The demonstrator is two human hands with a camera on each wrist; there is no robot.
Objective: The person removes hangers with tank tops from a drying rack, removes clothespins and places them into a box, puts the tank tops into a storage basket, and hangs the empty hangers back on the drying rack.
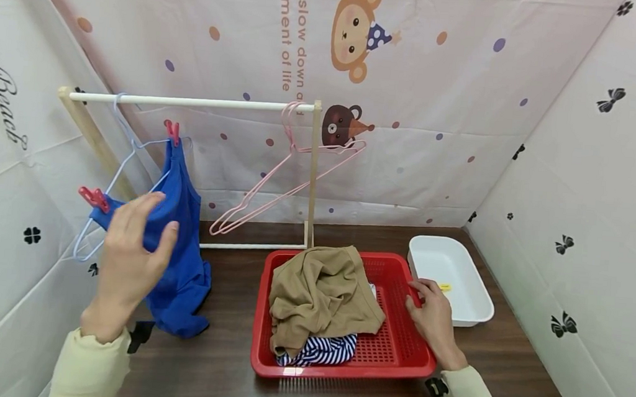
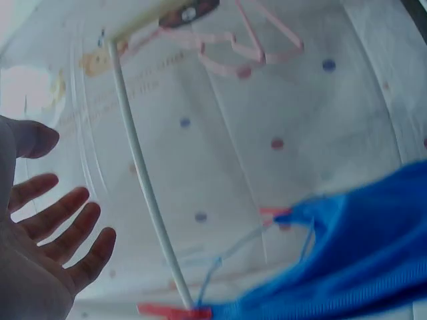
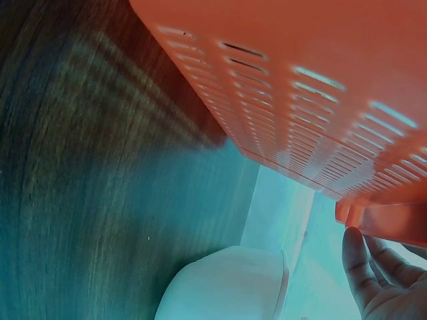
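In the head view, my left hand (image 1: 133, 255) is raised in front of a blue garment (image 1: 175, 262), fingers spread and nothing held. Two red clothespins (image 1: 95, 198) fix that garment to a light blue hanger (image 1: 124, 164) on the rack's white bar (image 1: 191, 102). My right hand (image 1: 433, 316) grips the right rim of a red basket (image 1: 340, 370); in the right wrist view its fingertips (image 3: 353, 243) meet the rim's corner. Inside the basket lie a khaki garment (image 1: 324, 292) and, partly covered by it, a navy-and-white striped cloth (image 1: 323, 350).
Pink hangers (image 1: 256, 197) hang at the rack's right end, beside its wooden post (image 1: 312, 179). A white tray (image 1: 476, 292) holding a small yellow item (image 1: 445, 287) stands right of the basket. Patterned cloth walls (image 1: 408, 187) enclose the dark wooden table (image 1: 215, 365).
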